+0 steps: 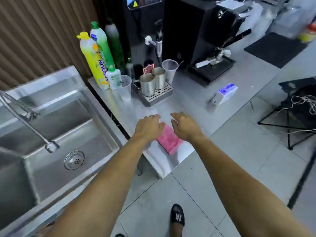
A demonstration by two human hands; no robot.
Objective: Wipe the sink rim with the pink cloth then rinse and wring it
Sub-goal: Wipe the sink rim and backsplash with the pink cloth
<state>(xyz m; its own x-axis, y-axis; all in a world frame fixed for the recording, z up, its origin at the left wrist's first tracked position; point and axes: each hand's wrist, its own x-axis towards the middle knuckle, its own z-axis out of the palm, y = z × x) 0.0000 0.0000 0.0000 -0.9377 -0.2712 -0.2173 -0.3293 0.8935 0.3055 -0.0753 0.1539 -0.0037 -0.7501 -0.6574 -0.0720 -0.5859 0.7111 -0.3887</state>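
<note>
Both of your hands hang over the pink cloth (pixel 168 139), which lies folded on the steel counter (pixel 188 100) near its front corner, well to the right of the sink (pixel 56 134). Your left hand (pixel 149 126) is relaxed with loose fingers over the cloth's far left end, and your right hand (pixel 185 125) is likewise unclenched above its right side; neither has closed on it, and whether a fingertip already touches it is hard to tell. By the look of it, the step is picking the cloth up, so take it with one hand across the whole fold, so that no corner trails as you carry it left. Lift it before you swing it, because the counter edge sits close. Start wiping at the sink rim (pixel 102 120) nearest the counter and work round. Mind the clear plastic cup (pixel 125 88) and the soap bottles (pixel 95 62) standing just beyond that rim, and the two metal cans (pixel 152 82) on the drip tray (pixel 157 96). The tap (pixel 29 120) reaches out over the basin and may block a long sweep along the back edge.
</note>
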